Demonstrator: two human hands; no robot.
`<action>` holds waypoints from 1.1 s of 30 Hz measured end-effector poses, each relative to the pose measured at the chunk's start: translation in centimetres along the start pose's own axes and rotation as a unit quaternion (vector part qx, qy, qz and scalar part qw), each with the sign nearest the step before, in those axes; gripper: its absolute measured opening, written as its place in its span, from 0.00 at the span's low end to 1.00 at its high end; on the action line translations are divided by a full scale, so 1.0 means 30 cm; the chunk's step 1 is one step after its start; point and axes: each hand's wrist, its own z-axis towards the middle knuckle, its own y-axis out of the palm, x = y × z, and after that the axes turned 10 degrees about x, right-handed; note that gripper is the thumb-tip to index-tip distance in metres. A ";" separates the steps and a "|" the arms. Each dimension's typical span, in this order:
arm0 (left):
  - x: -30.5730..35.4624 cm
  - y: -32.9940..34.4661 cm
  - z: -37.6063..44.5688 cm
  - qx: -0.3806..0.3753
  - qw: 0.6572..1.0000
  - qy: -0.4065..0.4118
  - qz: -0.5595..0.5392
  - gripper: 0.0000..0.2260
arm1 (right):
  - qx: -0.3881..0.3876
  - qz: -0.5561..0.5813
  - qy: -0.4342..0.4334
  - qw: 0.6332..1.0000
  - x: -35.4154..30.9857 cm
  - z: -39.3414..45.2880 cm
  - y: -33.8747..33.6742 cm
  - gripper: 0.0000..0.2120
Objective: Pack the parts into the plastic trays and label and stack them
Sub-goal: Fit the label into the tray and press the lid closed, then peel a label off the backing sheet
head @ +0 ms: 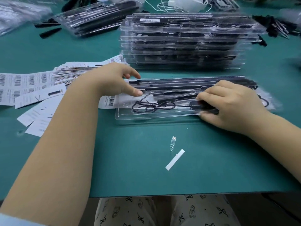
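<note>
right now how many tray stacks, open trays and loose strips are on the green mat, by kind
tall stack of packed clear trays: 1
short stack of packed trays, back left: 1
open clear tray under the hands: 1
white paper strip: 1
clear film strip: 1
total: 5

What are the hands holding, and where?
The right hand grips a black part at its thick end, in the tray. The left hand holds nothing.

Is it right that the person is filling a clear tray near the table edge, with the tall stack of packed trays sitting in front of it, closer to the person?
Not quite: the head view shows the stack of packed trays behind the clear tray, farther from the person.
</note>
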 end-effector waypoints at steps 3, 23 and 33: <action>0.000 0.000 0.001 0.000 1.000 0.003 -0.002 0.21 | -0.054 0.030 0.020 0.998 0.001 0.017 -0.001 0.18; 0.104 0.202 0.008 0.010 0.970 0.114 0.215 0.30 | -0.299 0.056 0.274 0.912 0.276 -0.079 0.089 0.49; -0.015 0.008 -0.001 0.217 0.927 -0.165 0.257 0.17 | -0.286 0.101 0.310 0.901 0.276 -0.070 0.060 0.43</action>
